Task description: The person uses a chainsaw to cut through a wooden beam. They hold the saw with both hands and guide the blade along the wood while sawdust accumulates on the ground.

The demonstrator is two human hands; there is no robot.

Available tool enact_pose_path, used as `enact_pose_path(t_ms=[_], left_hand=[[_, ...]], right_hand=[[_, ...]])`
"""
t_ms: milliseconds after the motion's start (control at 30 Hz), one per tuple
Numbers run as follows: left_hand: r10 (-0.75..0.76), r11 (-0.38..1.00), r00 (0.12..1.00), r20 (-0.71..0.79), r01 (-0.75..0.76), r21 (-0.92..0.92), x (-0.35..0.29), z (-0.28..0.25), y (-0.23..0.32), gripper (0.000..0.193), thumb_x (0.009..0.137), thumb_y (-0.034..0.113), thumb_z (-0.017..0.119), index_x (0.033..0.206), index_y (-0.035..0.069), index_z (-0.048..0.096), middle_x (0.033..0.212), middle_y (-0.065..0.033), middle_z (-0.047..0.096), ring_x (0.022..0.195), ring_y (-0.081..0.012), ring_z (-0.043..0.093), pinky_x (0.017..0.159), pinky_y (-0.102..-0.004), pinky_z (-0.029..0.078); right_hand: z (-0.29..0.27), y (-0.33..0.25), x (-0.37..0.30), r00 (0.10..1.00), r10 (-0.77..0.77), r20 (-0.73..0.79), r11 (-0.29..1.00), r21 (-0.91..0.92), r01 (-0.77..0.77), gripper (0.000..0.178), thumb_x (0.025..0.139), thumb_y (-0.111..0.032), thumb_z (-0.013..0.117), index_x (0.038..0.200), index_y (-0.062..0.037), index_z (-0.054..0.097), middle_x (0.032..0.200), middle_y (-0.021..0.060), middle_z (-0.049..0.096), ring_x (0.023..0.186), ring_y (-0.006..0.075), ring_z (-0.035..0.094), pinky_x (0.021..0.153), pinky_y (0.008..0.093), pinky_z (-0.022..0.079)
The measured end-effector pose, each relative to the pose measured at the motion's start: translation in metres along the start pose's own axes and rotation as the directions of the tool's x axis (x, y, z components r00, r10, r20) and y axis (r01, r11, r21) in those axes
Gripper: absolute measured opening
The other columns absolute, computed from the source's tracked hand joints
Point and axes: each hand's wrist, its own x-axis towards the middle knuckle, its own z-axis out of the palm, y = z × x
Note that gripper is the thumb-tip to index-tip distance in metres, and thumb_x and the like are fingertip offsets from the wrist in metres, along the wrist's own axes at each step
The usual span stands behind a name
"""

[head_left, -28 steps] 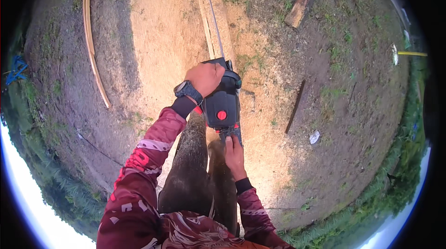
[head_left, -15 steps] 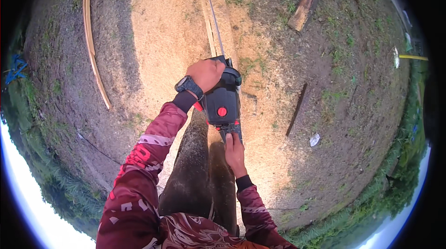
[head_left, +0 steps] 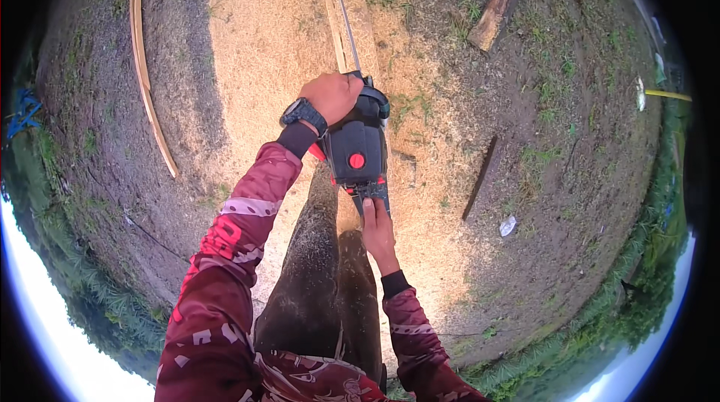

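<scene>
A black chainsaw point(head_left: 352, 147) with a red cap on top is held out in front of my legs. Its front handle is in the grip of my left hand point(head_left: 330, 98), which wears a dark watch point(head_left: 303, 116) at the wrist. Around the rear handle my right hand point(head_left: 379, 233) is closed, thumb on top; its fingers underneath are hidden. The narrow guide bar point(head_left: 345, 16) points away from me, along a slit in a long wooden plank point(head_left: 361, 34). How deep the bar sits in the wood I cannot tell.
Pale sawdust point(head_left: 259, 64) covers the ground around the plank. Two long thin wood strips point(head_left: 141, 57) lie at left. To the right are a cut log point(head_left: 499, 12), a dark narrow stick point(head_left: 480, 178) and a crumpled white scrap point(head_left: 508, 226). My legs point(head_left: 300, 282) stand close behind the saw.
The chainsaw and both my hands have shifted slightly forward, away from me. My grip on both handles looks the same.
</scene>
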Motion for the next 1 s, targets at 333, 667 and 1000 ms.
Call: enact_pose_path(t_ms=[333,667,1000], left_hand=[[0.191,0.974,0.981,-0.029,-0.186,0.132,0.131,-0.043,-0.063,0.031,0.096,0.028,0.044,0.093,0.003,0.062,0.09,-0.0277,0.066,0.083,-0.0483,0.064,0.075,-0.0554,0.051],[0.313,0.916,0.949,-0.033,-0.293,0.273,0.144,-0.037,-0.072,0.017,0.091,0.018,0.049,0.093,0.005,0.059,0.083,-0.0275,0.066,0.08,-0.047,0.065,0.071,-0.0552,0.053],[0.143,0.972,0.988,0.056,-0.151,0.178,0.072,-0.017,-0.032,0.03,0.097,0.028,0.043,0.099,0.007,0.064,0.094,-0.0267,0.067,0.089,-0.0473,0.065,0.078,-0.056,0.052]], right_hand=[[0.014,-0.096,0.103,0.999,-0.032,0.001,0.999,-0.007,0.032,0.053,0.105,-0.05,0.04,0.112,-0.0011,0.059,0.098,0.0334,0.065,0.095,0.0549,0.06,0.081,0.0582,0.045],[0.014,-0.111,0.1,1.0,-0.005,0.005,0.999,-0.044,0.005,0.057,0.106,-0.049,0.04,0.115,0.004,0.058,0.095,0.0297,0.064,0.092,0.0487,0.06,0.081,0.0488,0.046],[0.006,-0.036,0.053,0.996,-0.082,-0.018,0.997,-0.013,0.081,0.054,0.106,-0.048,0.042,0.111,0.0029,0.058,0.079,0.0154,0.06,0.068,0.0259,0.057,0.066,0.0388,0.046]])
